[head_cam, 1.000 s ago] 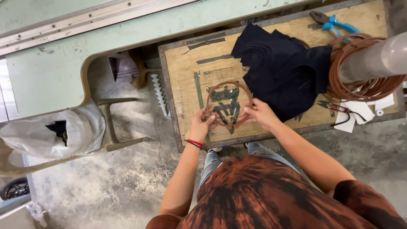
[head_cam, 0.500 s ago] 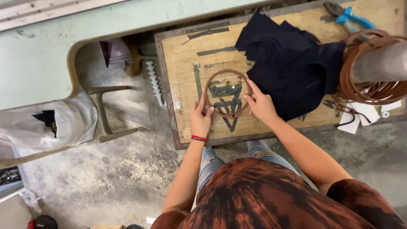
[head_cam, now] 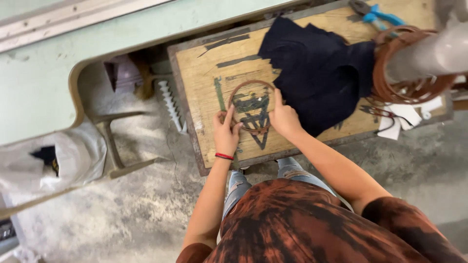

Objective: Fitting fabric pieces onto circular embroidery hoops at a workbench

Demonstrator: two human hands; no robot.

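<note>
Rough grey concrete floor (head_cam: pixel 146 214) fills the lower left of the frame, and a worn wooden board (head_cam: pixel 204 83) with dark painted marks lies across the upper middle, beside a pale green bench (head_cam: pixel 73 58) at upper left. On the board, a little left of centre frame, lies a brown wire ring (head_cam: pixel 251 104). Both forearms reach up from the bottom of the frame to it. The left hand (head_cam: pixel 226 134), a red band at its wrist, rests palm down at the ring's lower left edge, fingers slightly apart and pressed on the wire, index finger stretched up along the rim. The right hand (head_cam: pixel 283 117) sits at the ring's right edge, fingers together and pointing up the frame, laid on the wire rather than closed around it. Just right of that hand a dark cloth (head_cam: pixel 317 73) is heaped on the board, with a coil of brown wire (head_cam: pixel 409 87) round a grey post (head_cam: pixel 434 53) at upper right, blue pliers (head_cam: pixel 378 14) at the top edge and white scraps (head_cam: pixel 404 117) near the board's right end. Half a second ago the ring was in the same spot; since then the left index finger has stretched higher along the rim, the right hand has stayed at the right edge, and the view has shifted slightly.
</note>
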